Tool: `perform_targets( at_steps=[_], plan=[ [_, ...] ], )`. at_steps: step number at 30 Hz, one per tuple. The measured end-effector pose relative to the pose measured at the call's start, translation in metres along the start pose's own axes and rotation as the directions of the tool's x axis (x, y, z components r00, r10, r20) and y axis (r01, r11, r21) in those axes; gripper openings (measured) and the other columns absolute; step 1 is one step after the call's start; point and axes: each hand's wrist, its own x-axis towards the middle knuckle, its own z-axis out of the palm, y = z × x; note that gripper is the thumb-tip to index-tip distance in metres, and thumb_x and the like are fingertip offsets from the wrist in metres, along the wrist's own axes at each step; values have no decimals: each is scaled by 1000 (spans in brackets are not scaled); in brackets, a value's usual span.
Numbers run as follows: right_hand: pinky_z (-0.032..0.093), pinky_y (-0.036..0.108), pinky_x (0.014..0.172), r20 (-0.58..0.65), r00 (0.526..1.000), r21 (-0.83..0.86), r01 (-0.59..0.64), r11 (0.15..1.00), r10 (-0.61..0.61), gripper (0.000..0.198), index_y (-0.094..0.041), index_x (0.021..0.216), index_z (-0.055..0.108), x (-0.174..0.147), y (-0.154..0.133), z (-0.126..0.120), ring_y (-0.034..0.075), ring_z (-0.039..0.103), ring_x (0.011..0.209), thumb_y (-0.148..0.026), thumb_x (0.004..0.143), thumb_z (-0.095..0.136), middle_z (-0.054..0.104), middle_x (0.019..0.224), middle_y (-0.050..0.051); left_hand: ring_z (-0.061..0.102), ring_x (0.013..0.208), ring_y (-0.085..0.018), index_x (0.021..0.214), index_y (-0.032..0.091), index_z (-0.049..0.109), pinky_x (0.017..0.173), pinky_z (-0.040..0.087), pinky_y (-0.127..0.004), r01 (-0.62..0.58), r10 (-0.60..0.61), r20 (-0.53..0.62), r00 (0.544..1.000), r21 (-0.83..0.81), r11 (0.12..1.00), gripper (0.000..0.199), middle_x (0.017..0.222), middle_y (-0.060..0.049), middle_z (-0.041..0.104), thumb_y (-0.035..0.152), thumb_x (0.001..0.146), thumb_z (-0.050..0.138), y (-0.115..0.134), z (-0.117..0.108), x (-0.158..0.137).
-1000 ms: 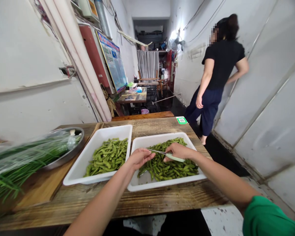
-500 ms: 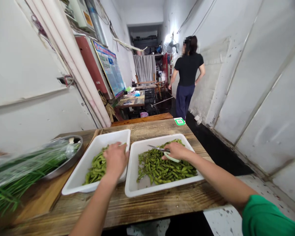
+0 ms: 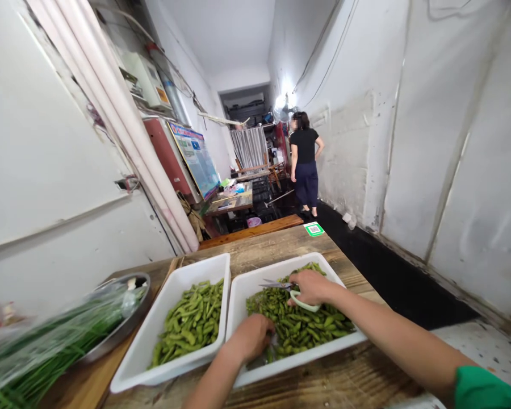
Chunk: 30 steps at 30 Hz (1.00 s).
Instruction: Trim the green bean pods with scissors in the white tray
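Head: right hand holds one scissors (trays: two).

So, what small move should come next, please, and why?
Probably the left hand should bring one of the green bean pods up to the metal scissors with pale green handles. Its fingers are down by the pods in the white rectangular plastic tray on the right, and the right hand holds the scissors, apparently open, above the pods. Any pod already gripped is hidden.
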Motion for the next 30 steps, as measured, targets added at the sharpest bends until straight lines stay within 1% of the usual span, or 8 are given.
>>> perform_targets(
  at_steps=[4, 8, 10, 13, 17, 19, 26, 30],
  plan=[
    [40, 31, 66, -15, 1000, -24, 11, 1000, -12, 51, -19, 92, 62, -1, 0, 1, 27, 57, 83, -57, 59, 55, 64, 87, 12, 53, 65, -16, 73, 17, 64, 62, 37, -25, 15, -10, -231, 973, 19, 1000, 23, 69, -6, 62, 13, 63, 43, 4, -2, 7],
    [40, 30, 66, -37, 999, -19, -2, 1000, 2, 51, -20, 92, 62, -3, 0, 1, 26, 57, 83, -57, 59, 54, 64, 87, 11, 47, 54, -12, 80, 13, 62, 52, 34, -22, 11, -118, -299, 947, -336, 942, 22, 58, -1, 55, 22, 66, 49, 2, -4, 15],
    [39, 29, 66, -51, 999, -3, -2, 1000, 2, 51, -20, 91, 62, -3, -1, 0, 26, 57, 82, -59, 59, 53, 64, 86, 11, 44, 50, -10, 80, 12, 61, 49, 33, -21, -11, -186, -295, 937, -557, 831, 23, 55, 1, 52, 29, 67, 52, -1, -6, 16],
    [37, 27, 60, -81, 997, 52, -2, 999, 6, 53, -21, 91, 61, -2, -2, -1, 23, 58, 76, -62, 60, 50, 64, 82, 9, 44, 47, -8, 75, 12, 59, 46, 32, -20, -74, -317, -314, 895, -806, 587, 29, 54, 2, 52, 39, 68, 54, -6, -13, 13],
    [34, 23, 56, -119, 992, 138, 56, 989, -40, 54, -22, 96, 57, -2, -4, -1, 19, 56, 67, -64, 62, 47, 62, 72, 4, 56, 65, -12, 74, 13, 56, 57, 41, -22, -183, -372, -272, 888, -949, 257, 27, 73, -5, 60, 39, 66, 58, -7, -18, 10],
    [33, 22, 56, -106, 993, 150, 72, 986, -56, 54, -22, 97, 56, -2, -4, -1, 17, 55, 66, -62, 62, 49, 61, 71, 3, 57, 69, -13, 75, 12, 57, 61, 42, -22, -218, -362, -271, 892, -959, 180, 25, 78, -7, 61, 35, 66, 61, -8, -19, 10],
    [31, 22, 56, -78, 993, 137, 101, 985, -91, 53, -20, 98, 56, -1, 1, 2, 15, 52, 64, -60, 64, 49, 60, 71, 3, 53, 57, -6, 99, 14, 55, 56, 39, -17, -246, -378, -269, 886, -963, 109, 40, 73, -2, 61, 22, 61, 67, -11, -18, 14],
    [30, 21, 55, -76, 986, 138, 159, 978, -150, 53, -19, 99, 55, 0, 1, 3, 14, 50, 63, -58, 63, 52, 58, 71, 2, 50, 55, -6, 98, 15, 57, 54, 37, -18, -261, -395, -313, 864, -948, 182, 42, 71, -2, 61, 22, 58, 68, -11, -16, 16]
  ],
)
